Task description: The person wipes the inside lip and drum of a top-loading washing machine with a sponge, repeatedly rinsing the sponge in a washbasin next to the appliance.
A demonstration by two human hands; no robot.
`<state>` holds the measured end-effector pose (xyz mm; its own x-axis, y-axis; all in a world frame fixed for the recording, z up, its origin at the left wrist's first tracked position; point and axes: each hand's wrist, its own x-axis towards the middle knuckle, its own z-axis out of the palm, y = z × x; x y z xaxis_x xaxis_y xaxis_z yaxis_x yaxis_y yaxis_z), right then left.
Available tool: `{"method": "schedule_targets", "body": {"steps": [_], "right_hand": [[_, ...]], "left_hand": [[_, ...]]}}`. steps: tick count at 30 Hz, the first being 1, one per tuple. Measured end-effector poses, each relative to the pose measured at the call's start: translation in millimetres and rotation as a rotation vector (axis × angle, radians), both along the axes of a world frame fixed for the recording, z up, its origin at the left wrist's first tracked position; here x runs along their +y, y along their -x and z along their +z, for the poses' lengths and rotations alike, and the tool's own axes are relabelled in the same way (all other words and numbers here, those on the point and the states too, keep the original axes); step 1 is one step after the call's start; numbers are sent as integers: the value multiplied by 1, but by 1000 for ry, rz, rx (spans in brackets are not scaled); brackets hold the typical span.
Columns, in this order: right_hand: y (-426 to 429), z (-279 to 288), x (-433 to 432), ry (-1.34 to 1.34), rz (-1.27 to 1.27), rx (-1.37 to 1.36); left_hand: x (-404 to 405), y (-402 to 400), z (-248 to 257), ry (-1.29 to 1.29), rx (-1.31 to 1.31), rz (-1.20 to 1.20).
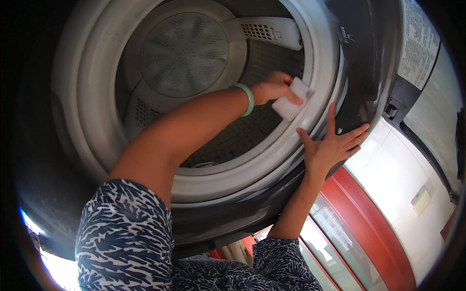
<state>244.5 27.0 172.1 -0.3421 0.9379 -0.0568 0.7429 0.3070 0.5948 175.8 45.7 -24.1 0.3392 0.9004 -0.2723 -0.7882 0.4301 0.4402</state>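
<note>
A top-loading washing machine's open tub fills the middle, with a ridged round plate [185, 54] at its bottom. My left hand [278, 89], with a pale green bangle [249, 99] at the wrist, pinches a white sponge block [289, 107] between thumb and fingers. The sponge lies against the inner edge of the pale tub ring [316, 69] and has a dark smudge near one corner. To its lower right, my right hand [329, 147] is spread over the machine's dark top frame [358, 72], fingers apart and holding nothing.
The raised lid [433, 109] stands at the right, with a printed label [418, 43] beside the dark frame. A perforated white plastic panel [273, 32] is on the tub wall. Beyond the machine are a white tiled wall [393, 156] and a red-framed window [367, 214].
</note>
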Motion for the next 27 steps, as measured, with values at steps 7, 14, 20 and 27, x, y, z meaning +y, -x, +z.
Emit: {"method": "schedule_targets", "body": {"steps": [7,14,20,27], "right_hand": [[2,2,0,20,-13,7],[4,3,0,22,-55,-40],[4,4,-4,25,-5,-7],[6,7,-6,53,-11,22]], "left_hand": [[-5,-3,25,43,38,102],[-38,0,-15,-207,299,-498],[-29,23,-43,14,-153,-370],[-13,28,19,-87,138,-216]]}}
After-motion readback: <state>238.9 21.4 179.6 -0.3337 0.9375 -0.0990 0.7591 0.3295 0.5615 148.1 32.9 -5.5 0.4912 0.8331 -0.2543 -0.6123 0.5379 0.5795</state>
